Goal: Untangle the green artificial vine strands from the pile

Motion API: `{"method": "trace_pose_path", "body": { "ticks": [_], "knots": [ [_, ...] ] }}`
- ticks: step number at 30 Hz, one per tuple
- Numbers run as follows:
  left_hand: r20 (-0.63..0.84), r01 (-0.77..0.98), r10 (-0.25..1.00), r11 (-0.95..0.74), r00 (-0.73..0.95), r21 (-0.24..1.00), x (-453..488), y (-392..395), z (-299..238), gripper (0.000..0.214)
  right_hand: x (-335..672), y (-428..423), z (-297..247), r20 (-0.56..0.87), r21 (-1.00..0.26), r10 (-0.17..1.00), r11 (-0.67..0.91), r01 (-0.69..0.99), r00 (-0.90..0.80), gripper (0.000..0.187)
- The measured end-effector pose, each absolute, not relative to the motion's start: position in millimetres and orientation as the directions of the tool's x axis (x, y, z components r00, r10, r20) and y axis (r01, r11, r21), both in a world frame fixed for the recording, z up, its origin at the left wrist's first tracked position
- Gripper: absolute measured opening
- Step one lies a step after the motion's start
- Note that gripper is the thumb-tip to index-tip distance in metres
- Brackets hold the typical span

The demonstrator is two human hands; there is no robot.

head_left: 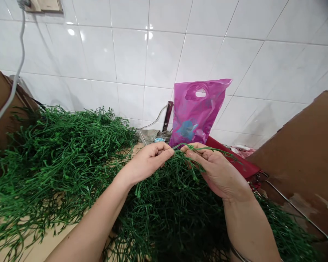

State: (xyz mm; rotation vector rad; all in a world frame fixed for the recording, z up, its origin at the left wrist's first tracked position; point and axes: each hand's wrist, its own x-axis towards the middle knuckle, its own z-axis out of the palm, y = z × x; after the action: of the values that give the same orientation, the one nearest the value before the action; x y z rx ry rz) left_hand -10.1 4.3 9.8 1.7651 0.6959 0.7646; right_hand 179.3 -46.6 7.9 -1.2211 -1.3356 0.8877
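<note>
My left hand (149,162) and my right hand (215,169) meet over a heap of green plastic sprigs. Both pinch the same thin green sprig (180,147), which runs between their fingertips and trails off to the right. The left fingers are curled tight at the sprig's left end. The right fingers are closed on it palm up, with more green strands hanging below the hand. A bunch of dark green sprigs (169,211) lies under both wrists. A bigger pile of green sprigs (57,153) spreads across the table to the left.
A pink plastic bag (195,111) stands against the white tiled wall behind the hands. Brown cardboard (303,153) rises at the right, with a metal wire (297,211) and a red object (240,165) beside it. More cardboard and a grey cable (15,82) are at the far left.
</note>
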Motion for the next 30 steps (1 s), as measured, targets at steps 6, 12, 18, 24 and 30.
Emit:
{"method": "trace_pose_path", "body": {
  "ticks": [6, 12, 18, 24, 30],
  "knots": [
    [0.124, 0.08, 0.69, -0.257, 0.714, 0.963, -14.7, 10.0, 8.1, 0.024, 184.9, -48.6, 13.5, 0.177, -0.981, 0.98, 0.168, 0.101, 0.092, 0.034],
    [0.103, 0.115, 0.722, -0.246, 0.684, 0.962, -13.4, 11.8, 5.8, 0.031, 185.8, -47.9, 10.6, 0.215, -0.965, 0.974, 0.2, 0.171, 0.074, 0.025],
    [0.146, 0.197, 0.753, -0.346, 0.642, 0.917, -11.3, 10.2, 4.6, 0.03, 181.2, -51.4, 13.7, 0.178, -0.901, 0.982, 0.191, 0.39, -0.069, 0.027],
    [0.149, 0.214, 0.775, -0.345, 0.614, 0.914, -11.2, 10.0, 4.2, 0.026, 181.2, -50.3, 12.2, 0.207, -0.87, 0.967, 0.252, 0.424, -0.15, 0.029],
    [0.185, 0.123, 0.713, -0.356, 0.676, 0.926, -9.1, 8.2, 8.2, 0.029, 187.3, -50.8, 8.4, 0.22, -0.854, 0.94, 0.316, 0.413, -0.262, 0.014]
  ]
}}
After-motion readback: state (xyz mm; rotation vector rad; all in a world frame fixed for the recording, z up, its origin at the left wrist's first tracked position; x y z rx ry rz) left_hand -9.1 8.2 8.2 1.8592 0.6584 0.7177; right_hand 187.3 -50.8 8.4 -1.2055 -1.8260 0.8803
